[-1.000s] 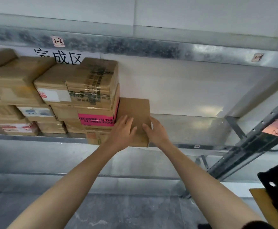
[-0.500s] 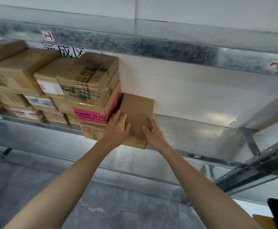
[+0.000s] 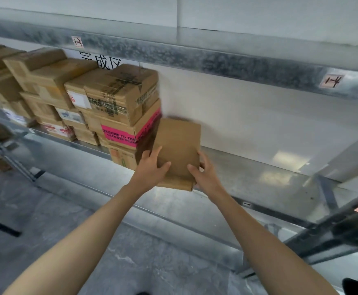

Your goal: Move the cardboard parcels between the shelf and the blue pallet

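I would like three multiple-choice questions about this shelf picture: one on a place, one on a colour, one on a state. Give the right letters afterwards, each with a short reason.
1. Where is the plain parcel relative to the banded box?
A) on top of it
B) right of it
C) left of it

2. What colour is the box's band?
A) pink
B) green
C) blue

3. How is the plain parcel held?
A) by one hand
B) by both hands
C) by no hand

Answers:
1 B, it is at that box's right side.
2 A, the band is bright pink.
3 B, the left hand and the right hand grip its sides.
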